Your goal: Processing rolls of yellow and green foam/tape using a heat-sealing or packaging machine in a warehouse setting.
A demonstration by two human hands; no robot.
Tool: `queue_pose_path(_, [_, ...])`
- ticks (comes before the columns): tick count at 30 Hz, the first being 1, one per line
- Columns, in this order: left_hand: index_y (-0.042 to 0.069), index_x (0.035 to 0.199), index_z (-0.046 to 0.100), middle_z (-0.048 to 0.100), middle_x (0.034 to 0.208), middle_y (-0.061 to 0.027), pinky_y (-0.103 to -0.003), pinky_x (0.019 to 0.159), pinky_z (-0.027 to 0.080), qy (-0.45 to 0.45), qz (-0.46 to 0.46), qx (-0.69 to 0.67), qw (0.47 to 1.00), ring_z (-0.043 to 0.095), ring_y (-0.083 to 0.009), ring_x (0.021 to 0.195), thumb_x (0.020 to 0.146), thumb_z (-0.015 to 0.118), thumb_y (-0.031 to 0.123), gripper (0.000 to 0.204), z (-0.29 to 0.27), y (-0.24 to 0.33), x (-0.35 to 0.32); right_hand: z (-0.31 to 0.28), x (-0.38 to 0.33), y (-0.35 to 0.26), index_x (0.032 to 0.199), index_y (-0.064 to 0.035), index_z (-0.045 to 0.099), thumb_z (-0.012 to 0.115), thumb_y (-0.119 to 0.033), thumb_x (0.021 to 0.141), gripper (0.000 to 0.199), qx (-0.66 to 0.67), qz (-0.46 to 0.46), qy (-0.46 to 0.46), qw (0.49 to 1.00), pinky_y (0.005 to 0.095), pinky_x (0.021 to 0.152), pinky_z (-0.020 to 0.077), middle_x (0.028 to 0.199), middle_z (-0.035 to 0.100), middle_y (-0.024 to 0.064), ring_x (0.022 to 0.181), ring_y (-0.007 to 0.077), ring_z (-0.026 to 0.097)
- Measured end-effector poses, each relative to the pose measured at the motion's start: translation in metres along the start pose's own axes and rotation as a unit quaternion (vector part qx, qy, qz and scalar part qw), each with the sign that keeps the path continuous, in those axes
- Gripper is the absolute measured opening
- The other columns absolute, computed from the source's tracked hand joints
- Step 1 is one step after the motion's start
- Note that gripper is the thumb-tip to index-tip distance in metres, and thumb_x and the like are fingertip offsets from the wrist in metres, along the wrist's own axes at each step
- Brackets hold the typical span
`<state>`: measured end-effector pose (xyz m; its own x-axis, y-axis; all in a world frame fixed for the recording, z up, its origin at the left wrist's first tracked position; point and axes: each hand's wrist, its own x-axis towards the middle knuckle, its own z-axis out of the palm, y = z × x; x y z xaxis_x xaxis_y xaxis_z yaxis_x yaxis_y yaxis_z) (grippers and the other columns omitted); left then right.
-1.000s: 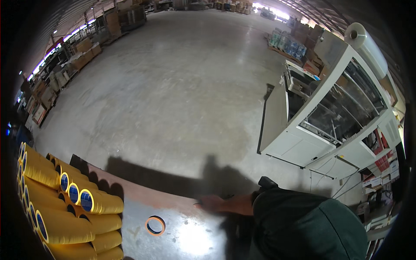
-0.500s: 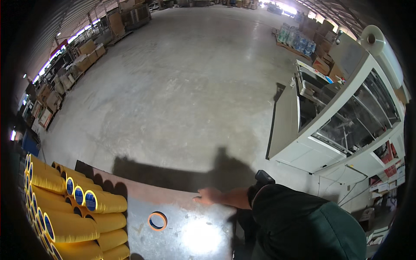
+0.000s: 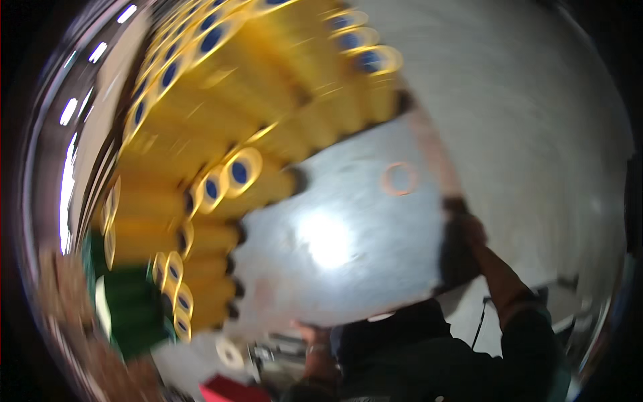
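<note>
A metal-topped table [image 3: 382, 234] lies in front of me. At its near edge is my left hand [image 3: 312, 333], with its fingers smeared. My right hand [image 3: 474, 231] is at the table's right edge, also blurred, and its grip cannot be made out. A thin orange ring [image 3: 385, 179] lies flat on the tabletop, apart from both hands. Yellow rolls [image 3: 268, 67] with blue core ends are stacked on their sides along the left of the table, the pile reaching up past the top of the view.
Several green rolls [image 3: 137, 301] sit beyond the yellow stack at the lower left. Low in the view are a red object [image 3: 231, 390] and a pale roll [image 3: 231, 352] by some equipment. Grey concrete floor [image 3: 536, 134] stretches to the right.
The view has swung left and down, so the yellow stack fills much more of it. My left hand has come into view, and the white machine has left it. The ring still lies on the table.
</note>
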<state>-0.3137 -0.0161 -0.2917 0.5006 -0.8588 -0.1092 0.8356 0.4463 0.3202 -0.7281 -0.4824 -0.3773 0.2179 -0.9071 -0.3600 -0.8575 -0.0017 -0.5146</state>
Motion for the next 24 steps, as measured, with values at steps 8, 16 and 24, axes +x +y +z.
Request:
queue_pose_path(8, [-0.008,0.143,0.043,0.054,0.137,-0.0188,-0.042,0.099,0.047,0.587,-0.036,0.216,0.780,0.056,-0.0312,0.117,0.101,0.043,0.064,0.083,0.019,-0.036,-0.014,-0.089,-0.004,-0.065,0.133,0.0008,0.055,0.059,-0.040,0.097,0.055,0.007,0.164,0.044,0.985,0.0419,0.105,0.0427,0.126,0.063,0.0230,0.119,0.0338,0.060])
queue_pose_path(16, [-0.003,0.101,0.058,0.067,0.097,-0.0147,-0.036,0.074,0.052,0.436,0.112,0.407,0.795,0.063,-0.0209,0.088,0.098,0.061,0.010,0.013,0.078,0.070,0.011,-0.062,-0.068,-0.489,0.133,-0.0020,0.055,0.074,-0.012,0.079,0.058,0.020,-0.467,0.051,0.883,0.0466,0.108,0.0410,0.131,0.058,0.0219,0.125,0.0404,0.052])
queue_pose_path(24, [0.002,0.158,0.022,0.035,0.158,-0.0178,-0.035,0.095,0.049,0.184,-0.104,0.465,0.860,0.053,-0.0244,0.122,0.101,0.052,0.011,0.065,0.103,0.073,0.274,0.011,-0.045,-0.648,0.094,-0.0034,0.065,0.075,-0.016,0.076,0.024,-0.230,-0.457,0.062,0.857,0.0488,0.107,0.0388,0.096,0.066,0.0166,0.101,0.0351,0.060])
